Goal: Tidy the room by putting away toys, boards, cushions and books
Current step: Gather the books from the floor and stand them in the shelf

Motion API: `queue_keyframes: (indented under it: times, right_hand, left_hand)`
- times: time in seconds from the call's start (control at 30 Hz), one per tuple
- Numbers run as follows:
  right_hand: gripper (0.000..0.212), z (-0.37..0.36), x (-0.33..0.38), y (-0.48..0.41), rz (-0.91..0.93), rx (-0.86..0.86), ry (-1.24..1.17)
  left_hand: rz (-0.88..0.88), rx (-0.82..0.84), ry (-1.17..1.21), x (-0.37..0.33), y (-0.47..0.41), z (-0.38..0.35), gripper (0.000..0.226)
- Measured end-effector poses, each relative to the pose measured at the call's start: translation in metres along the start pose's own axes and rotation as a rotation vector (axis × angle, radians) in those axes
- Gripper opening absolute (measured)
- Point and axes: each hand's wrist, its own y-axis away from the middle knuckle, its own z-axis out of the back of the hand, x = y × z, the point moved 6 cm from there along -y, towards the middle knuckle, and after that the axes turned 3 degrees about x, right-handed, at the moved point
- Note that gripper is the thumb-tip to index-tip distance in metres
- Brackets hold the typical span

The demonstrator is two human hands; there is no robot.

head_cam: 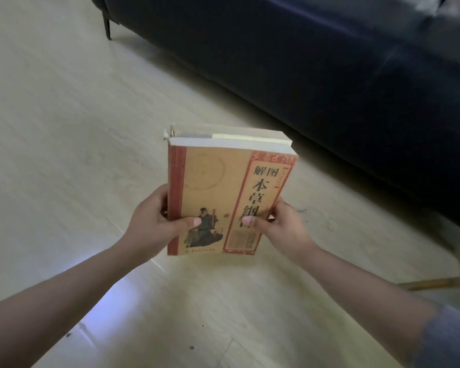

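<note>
A stack of books [223, 187] is gripped between the left hand [154, 221] and the right hand [282, 224], thumbs pressed on the yellow top cover, fingers curled beneath. Under the hands lies the pale floor [64, 128]; beyond them, a dark sofa [329, 62].

Soft, rather dim daylight. A bluish-white glare patch lies on the pale floor [122, 293] near the lower middle. The dark sofa [329, 62] loses detail in shadow and smears with blur at upper right. The book [213, 192] looks slightly soft; straight lines bend toward the frame edges
</note>
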Motion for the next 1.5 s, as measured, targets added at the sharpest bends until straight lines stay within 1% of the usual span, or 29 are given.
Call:
queue_keyframes:
  times: [0.1, 0.17, 0.23, 0.3, 0.4, 0.53, 0.6, 0.7, 0.83, 0.9, 1.0, 1.1, 1.2, 1.33, 1.5]
  right_hand:
    - [0.038, 0.025, 0.019, 0.016, -0.01, -0.056, -0.06]
    - [0.032, 0.047, 0.031, 0.029, -0.039, -0.1, -0.146]
    - [0.03, 0.069, 0.044, 0.044, -0.07, -0.157, -0.232]
    - [0.03, 0.101, 0.056, 0.067, -0.096, -0.246, -0.301]
    - [0.027, 0.151, 0.067, 0.111, -0.142, -0.359, -0.329]
    - [0.025, 0.194, 0.069, 0.168, -0.196, -0.443, -0.345]
    - [0.026, 0.207, 0.059, 0.198, -0.233, -0.486, -0.358]
    - [0.031, 0.218, 0.042, 0.232, -0.287, -0.522, -0.4]
    - [0.03, 0.237, 0.023, 0.277, -0.301, -0.589, -0.445]
    - [0.027, 0.245, 0.015, 0.291, -0.294, -0.605, -0.474]
    - [0.03, 0.265, -0.003, 0.325, -0.275, -0.635, -0.51]
    - [0.032, 0.278, -0.015, 0.347, -0.274, -0.646, -0.518]
    - [0.031, 0.305, -0.032, 0.38, -0.267, -0.69, -0.5]
    - [0.031, 0.335, -0.061, 0.431, -0.278, -0.76, -0.448]
    - [0.03, 0.355, -0.1, 0.488, -0.3, -0.905, -0.468]
  left_hand:
    - [-0.037, 0.028, 0.065, -0.032, -0.002, -0.009, 0.047]
    - [-0.059, 0.048, 0.105, -0.057, -0.004, -0.021, 0.047]
    - [-0.07, 0.067, 0.149, -0.085, -0.004, -0.035, 0.043]
    - [-0.075, 0.121, 0.206, -0.115, -0.005, -0.06, 0.037]
    - [-0.068, 0.223, 0.265, -0.156, 0.005, -0.103, 0.043]
    - [-0.093, 0.341, 0.262, -0.195, 0.027, -0.15, 0.042]
    - [-0.099, 0.411, 0.234, -0.209, 0.041, -0.174, 0.041]
    - [-0.09, 0.481, 0.212, -0.215, 0.06, -0.201, 0.027]
    - [-0.07, 0.566, 0.169, -0.222, 0.089, -0.241, 0.044]
    - [-0.077, 0.585, 0.157, -0.226, 0.098, -0.254, 0.047]
    - [-0.094, 0.611, 0.116, -0.239, 0.12, -0.29, 0.05]
    - [-0.096, 0.618, 0.099, -0.248, 0.136, -0.311, 0.054]
    - [-0.111, 0.641, 0.086, -0.26, 0.162, -0.345, 0.05]
    - [-0.136, 0.665, 0.053, -0.272, 0.197, -0.4, 0.036]
    - [-0.175, 0.757, -0.057, -0.283, 0.237, -0.465, 0.041]
